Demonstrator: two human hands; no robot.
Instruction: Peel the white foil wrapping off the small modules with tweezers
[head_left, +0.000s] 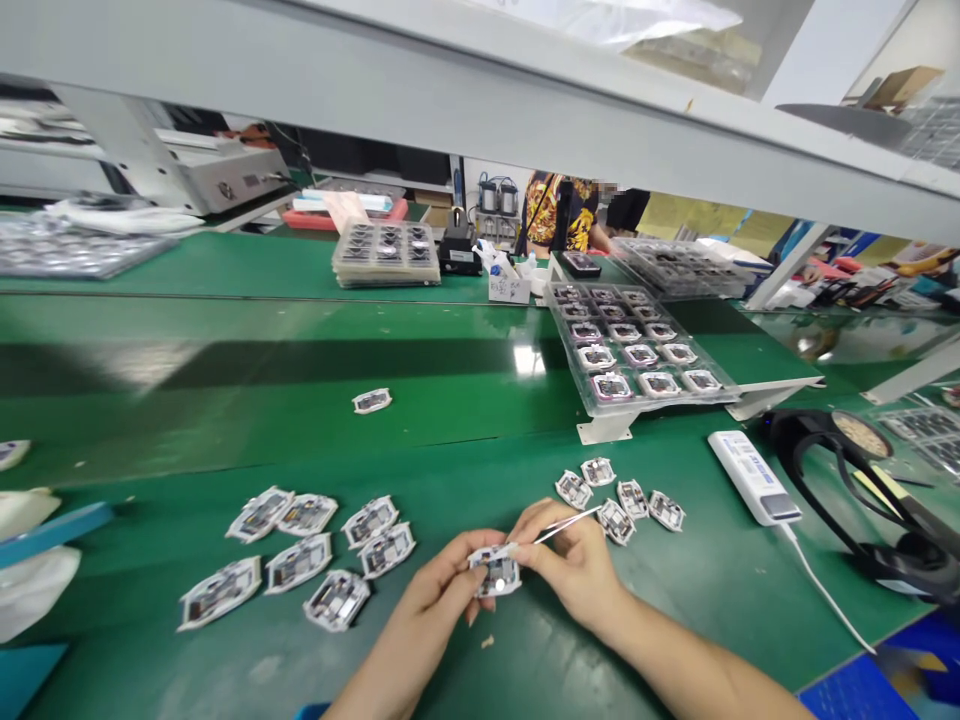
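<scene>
My left hand [429, 605] pinches a small foil-edged circuit module [496, 572] by its edges, low over the green bench mat [150, 670]. My right hand [570, 565] grips fine metal tweezers [564, 525], and their tip reaches the module's upper edge. Just past the right hand lies a loose cluster of similar modules [619, 497]. A larger group of modules [296, 555] lies flat to the left of my hands. Each module has a white, irregular border around a dark board.
A clear plastic tray of modules [637, 345] stands on white supports at the right, beside a white USB device [754, 478] with a cable. Black headgear [825, 480] lies further right. A stacked tray pile [386, 253] sits on the far belt, and a co-worker [561, 212] stands beyond.
</scene>
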